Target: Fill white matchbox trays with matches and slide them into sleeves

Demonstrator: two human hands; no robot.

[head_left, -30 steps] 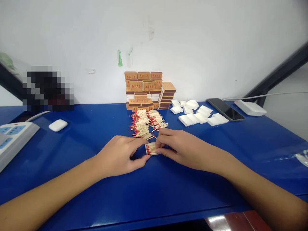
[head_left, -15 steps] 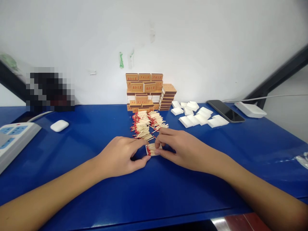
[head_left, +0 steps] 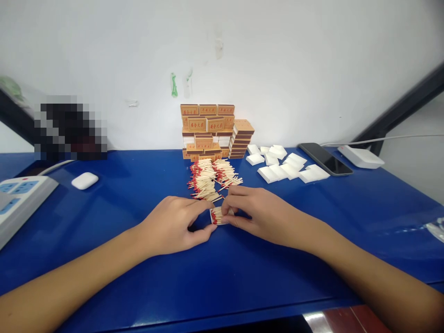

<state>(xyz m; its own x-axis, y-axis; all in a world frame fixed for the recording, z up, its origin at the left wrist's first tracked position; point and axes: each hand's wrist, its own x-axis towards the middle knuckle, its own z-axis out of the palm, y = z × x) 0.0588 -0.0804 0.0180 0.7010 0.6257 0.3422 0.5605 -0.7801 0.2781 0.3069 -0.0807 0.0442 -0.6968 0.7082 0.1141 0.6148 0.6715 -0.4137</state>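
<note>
A small white matchbox tray [head_left: 211,217] filled with red-tipped matches [head_left: 217,215] lies on the blue table in front of me. My left hand [head_left: 178,225] grips the tray's left end, thumb on the near edge and fingers on the far edge. My right hand [head_left: 260,209] is closed over the right part of the tray, its fingertips pinched on the matches there; they cover that end. Just behind the tray spreads a heap of loose matches [head_left: 204,178], most heads pointing left.
Printed matchboxes [head_left: 208,125] are stacked against the wall, with a column of boxes [head_left: 242,138] beside them. White trays [head_left: 277,173] lie to the right, near a phone [head_left: 326,159] and a white device [head_left: 360,157]. At left are a white earbud case [head_left: 85,180] and a power strip [head_left: 27,203].
My right fingertips have shifted slightly left over the matches in the tray. My left hand keeps its hold, and the camera view has moved very slightly.
</note>
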